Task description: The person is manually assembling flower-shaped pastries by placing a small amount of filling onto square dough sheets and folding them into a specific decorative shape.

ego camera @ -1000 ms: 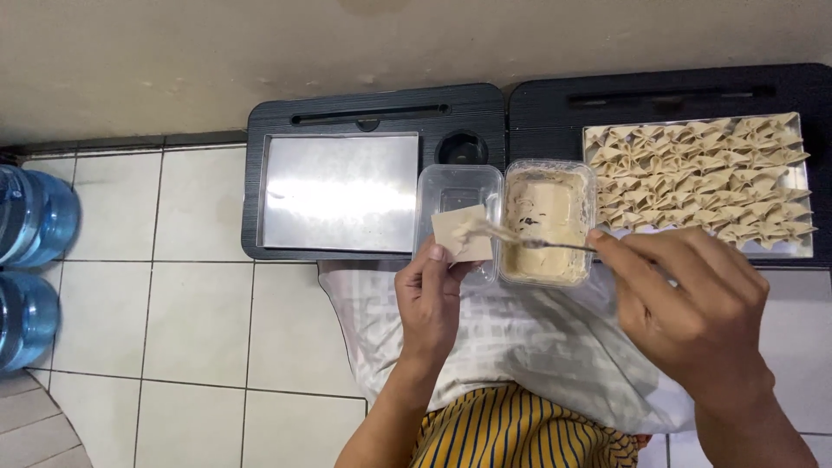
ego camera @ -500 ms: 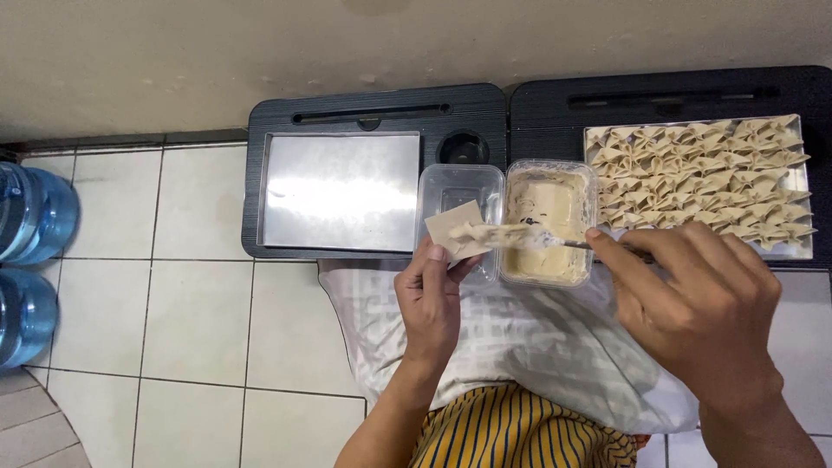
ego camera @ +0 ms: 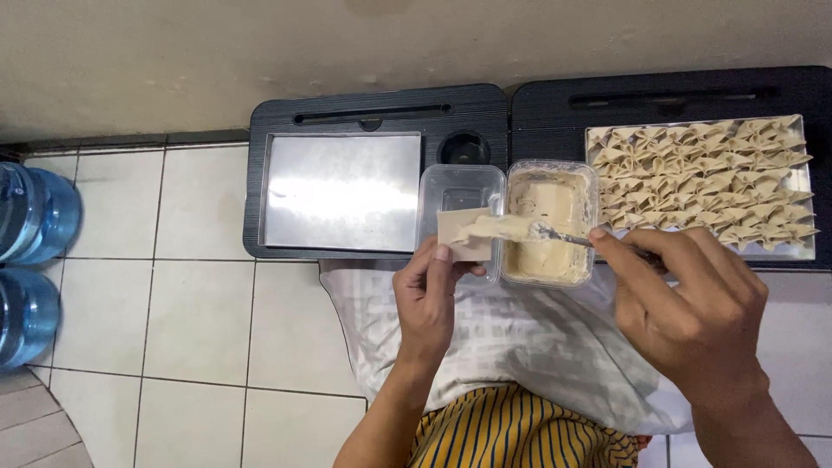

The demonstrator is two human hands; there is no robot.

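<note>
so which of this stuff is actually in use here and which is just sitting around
In use: left hand, wrapper square, right hand, spoon, tub of filling, tray of folded dumplings.
Lying about: empty metal tray, clear tub, water bottles.

Filling tub [ego camera: 549, 260] right of empty tub [ego camera: 459, 186].

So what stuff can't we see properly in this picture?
Head view only:
- Spoon: handle hidden inside the right hand.
- Wrapper: near corner covered by the left hand fingers, middle by filling.
- Water bottles: cut off by the left edge.
- Folded dumplings: too small to count.
</note>
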